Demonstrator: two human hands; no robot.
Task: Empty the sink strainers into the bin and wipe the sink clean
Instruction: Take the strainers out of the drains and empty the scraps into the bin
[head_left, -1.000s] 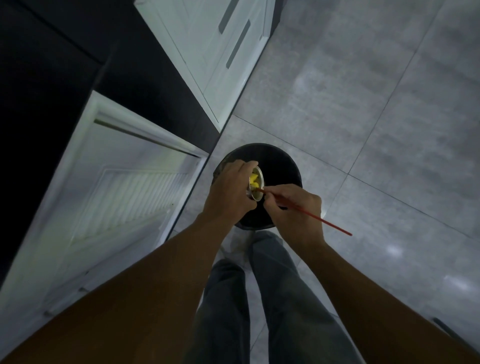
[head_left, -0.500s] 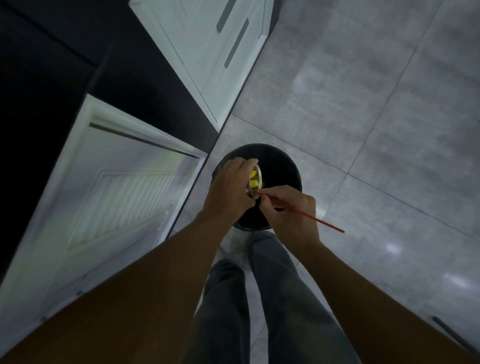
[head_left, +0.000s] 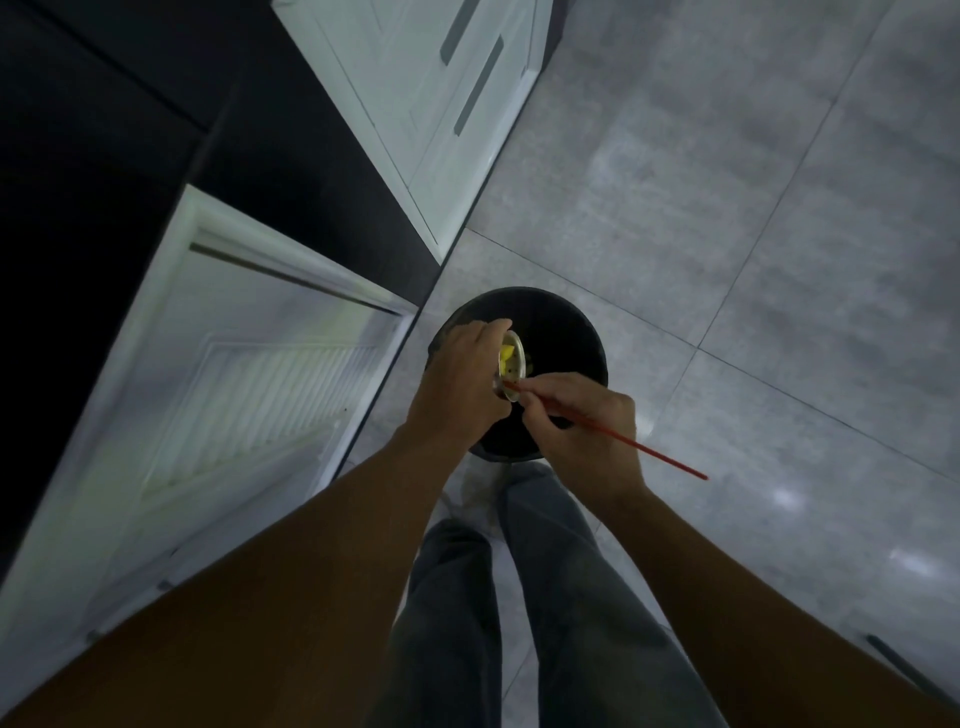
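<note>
- As we look straight down, our legs in grey trousers (head_left: 571, 597) fill the six o'clock part of the view, close to the foot of the bin.
- Our forearms (head_left: 311, 571) reach in from seven and five o'clock and meet above the bin.
- Our left hand (head_left: 457, 379) hangs over the nine o'clock side of the bin's mouth. Its grip is clamped on the sink strainer (head_left: 511, 366), with the fingers curled over its top rim and back.
- We see the sink strainer as a small round metal cup tipped on its side, its open face turned toward three o'clock. It is held in the air above the bin's mouth.
- Yellow scraps (head_left: 506, 355) cling inside it, toward its twelve o'clock edge.
- Our right hand (head_left: 576, 421) sits at the five o'clock side of the bin. Its grip is pinched tight on a thin red stick (head_left: 649, 452).
- We have the stick's tip at the strainer's six o'clock rim, and its free end slants away toward four o'clock over the floor.
- The bin (head_left: 566, 332) is round and black, and its inside is too dark for us to read.
- It stands on the grey tiled floor (head_left: 727, 208), just beside the corner of a white cabinet door (head_left: 234, 405).
- That door, at nine o'clock, stands open, with a ribbed panel on its face.
- At twelve o'clock we see white drawer fronts (head_left: 415, 130) with long grey handles (head_left: 478, 85).
</note>
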